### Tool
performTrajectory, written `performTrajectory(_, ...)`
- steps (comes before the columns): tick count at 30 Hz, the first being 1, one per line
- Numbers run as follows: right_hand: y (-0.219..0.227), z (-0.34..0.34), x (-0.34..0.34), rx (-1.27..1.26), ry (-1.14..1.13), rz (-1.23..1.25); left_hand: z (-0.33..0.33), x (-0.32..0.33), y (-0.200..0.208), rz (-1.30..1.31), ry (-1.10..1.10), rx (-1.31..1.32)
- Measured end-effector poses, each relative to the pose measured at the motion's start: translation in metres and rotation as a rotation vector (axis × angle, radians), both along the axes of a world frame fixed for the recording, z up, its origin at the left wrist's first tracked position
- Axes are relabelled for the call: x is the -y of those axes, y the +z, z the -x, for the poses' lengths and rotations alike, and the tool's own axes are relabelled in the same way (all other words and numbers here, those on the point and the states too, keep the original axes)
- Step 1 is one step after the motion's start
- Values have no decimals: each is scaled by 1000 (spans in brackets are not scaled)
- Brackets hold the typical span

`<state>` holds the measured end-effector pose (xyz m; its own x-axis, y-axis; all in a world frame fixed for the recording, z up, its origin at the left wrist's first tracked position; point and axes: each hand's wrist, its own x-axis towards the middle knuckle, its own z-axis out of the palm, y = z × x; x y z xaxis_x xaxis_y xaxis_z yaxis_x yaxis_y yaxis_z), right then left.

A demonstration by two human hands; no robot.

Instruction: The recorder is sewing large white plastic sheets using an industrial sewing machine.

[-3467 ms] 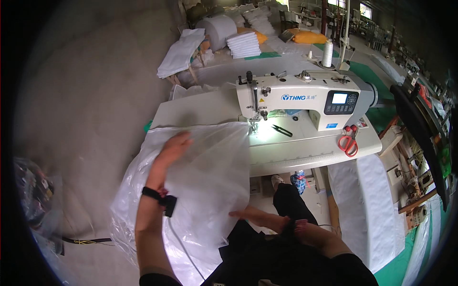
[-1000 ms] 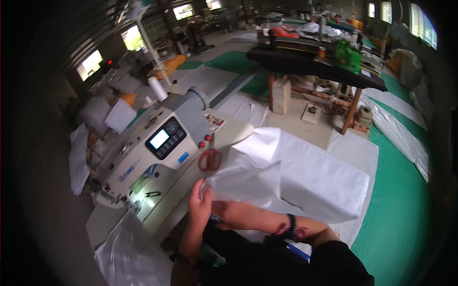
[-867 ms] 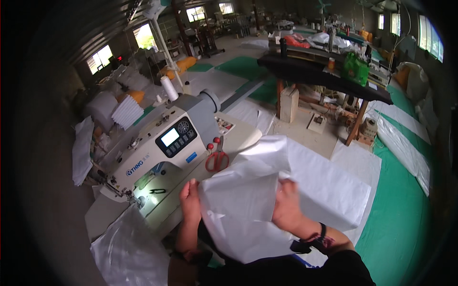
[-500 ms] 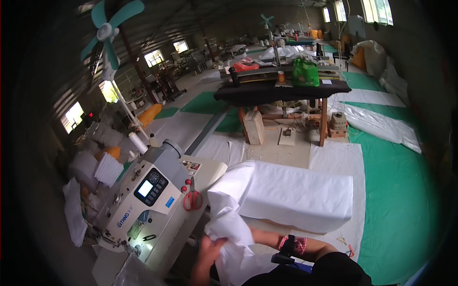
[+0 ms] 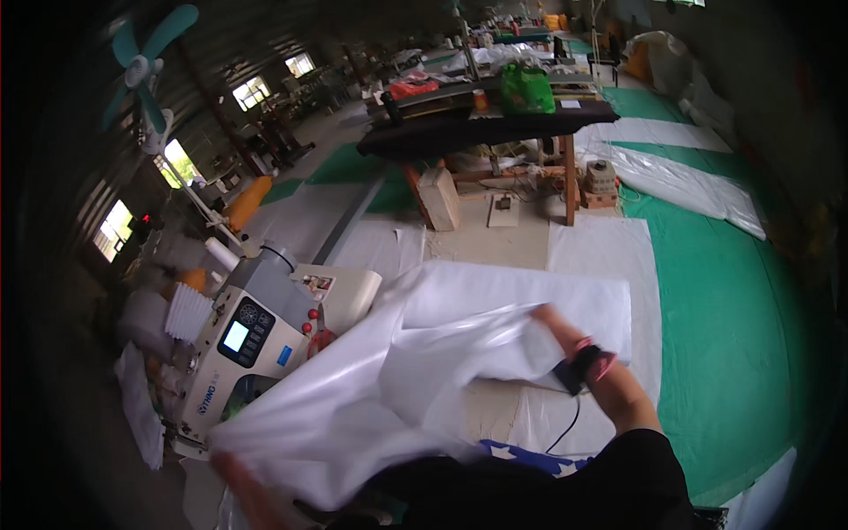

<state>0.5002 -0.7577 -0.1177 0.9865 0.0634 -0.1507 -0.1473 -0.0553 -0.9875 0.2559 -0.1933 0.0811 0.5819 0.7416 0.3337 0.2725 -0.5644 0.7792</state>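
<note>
A large white sheet (image 5: 371,380), thin and slightly glossy, hangs stretched and rippled between my hands in front of me. At its lower left corner my left hand (image 5: 228,465), smeared by motion, is closed on the edge. My right hand (image 5: 545,318) grips the sheet's far right edge, its fingers partly hidden. Behind the sheet lies a long low stack of white material (image 5: 574,296). To the left stands a sewing machine (image 5: 247,336) with a lit screen; the sheet covers part of its table. Red-handled scissors (image 5: 321,337) show just beyond the sheet's edge.
A white thread cone (image 5: 223,254) stands behind the machine, beneath a green-bladed fan (image 5: 137,71). Ahead is a workbench with a dark cover (image 5: 477,132) and a green bag (image 5: 527,88). Green floor sheeting (image 5: 724,336) runs along the right.
My hands have moved apart, the left toward the machine's front and the right outward and away. The bunched sheet is now spread wide between them. The view has shifted.
</note>
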Motion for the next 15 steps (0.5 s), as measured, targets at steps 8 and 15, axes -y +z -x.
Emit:
performTrajectory(8,-64,-74,162,459,-355,715,62,-79,3,-79,197,-119)
performTrajectory(15,-42,-124,233,270,-941,-214,114,-116,-7,-37,293,-154)
